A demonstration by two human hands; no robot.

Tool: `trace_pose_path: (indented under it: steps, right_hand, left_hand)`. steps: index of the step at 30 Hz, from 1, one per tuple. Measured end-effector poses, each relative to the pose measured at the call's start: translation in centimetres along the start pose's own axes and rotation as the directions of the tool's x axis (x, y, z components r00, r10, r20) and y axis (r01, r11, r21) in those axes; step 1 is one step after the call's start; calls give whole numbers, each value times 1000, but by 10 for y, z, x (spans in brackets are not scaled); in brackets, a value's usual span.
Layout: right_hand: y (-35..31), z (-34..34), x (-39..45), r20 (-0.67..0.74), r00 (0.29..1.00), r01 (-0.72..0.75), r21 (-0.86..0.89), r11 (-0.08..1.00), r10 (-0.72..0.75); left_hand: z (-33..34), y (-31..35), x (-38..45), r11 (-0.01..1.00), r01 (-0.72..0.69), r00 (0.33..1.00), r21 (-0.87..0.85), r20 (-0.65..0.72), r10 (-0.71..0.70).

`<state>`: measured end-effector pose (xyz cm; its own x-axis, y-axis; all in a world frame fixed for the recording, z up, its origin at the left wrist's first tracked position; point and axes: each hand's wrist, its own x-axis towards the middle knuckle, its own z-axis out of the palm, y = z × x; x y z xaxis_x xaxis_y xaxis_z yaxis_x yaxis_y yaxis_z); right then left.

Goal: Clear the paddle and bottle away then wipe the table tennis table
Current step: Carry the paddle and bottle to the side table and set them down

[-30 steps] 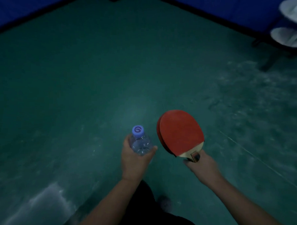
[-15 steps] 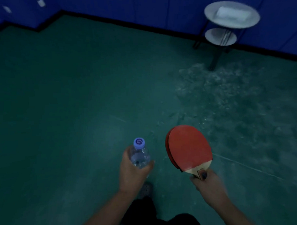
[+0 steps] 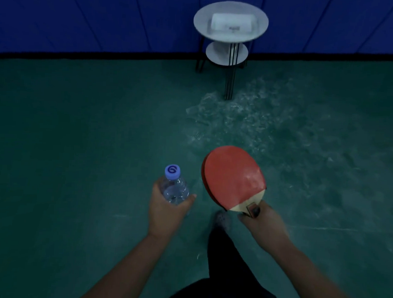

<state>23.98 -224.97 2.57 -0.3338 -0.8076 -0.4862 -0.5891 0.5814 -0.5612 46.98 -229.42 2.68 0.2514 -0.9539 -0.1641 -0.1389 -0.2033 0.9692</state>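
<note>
A clear plastic bottle [image 3: 173, 188] with a pale blue cap stands upright in my left hand [image 3: 166, 211], whose fingers wrap its lower body. My right hand [image 3: 261, 222] grips the handle of a red-faced paddle [image 3: 232, 175], blade tilted up and away from me. Both are carried above a green floor, side by side and apart. The table tennis table is out of view.
A round white two-tier side table [image 3: 230, 22] stands ahead against a blue wall, a folded white cloth [image 3: 233, 22] on its top tier. The green floor [image 3: 80, 133] is scuffed in front of it. My dark trouser leg and shoe [image 3: 223, 220] show below.
The view has swung so the side table moved from the upper right toward the centre and nearer. Both hands keep the same hold on bottle and paddle.
</note>
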Motion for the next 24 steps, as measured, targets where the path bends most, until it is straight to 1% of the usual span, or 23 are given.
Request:
trace_pose_path:
  steps: [4,11,13,19,24]
  right_hand:
    - [-37,-43,87,35,999,3,-38,999,-2]
    - [-107,-115,233,13,1000,9,-36,999,-9]
    - [-127,-128,277,10,1000,3,-32,999,-3]
    - [-197,-157,418,-14,1000,-11,-41,999,11]
    - [-264,-185,525,-62,997,-46,-34,998,44]
  left_hand:
    - [51,33,77,1000,-8,1000,-15,-11,8]
    - [124,82,224,999,-39,999,-35,-38,38]
    - [143,90,269,998,-38,999,-42,-41,36]
    - [204,112,428,994,-106,994,-15,-23,105]
    - [248,140,558,995,-97,995,-16,-16,97]
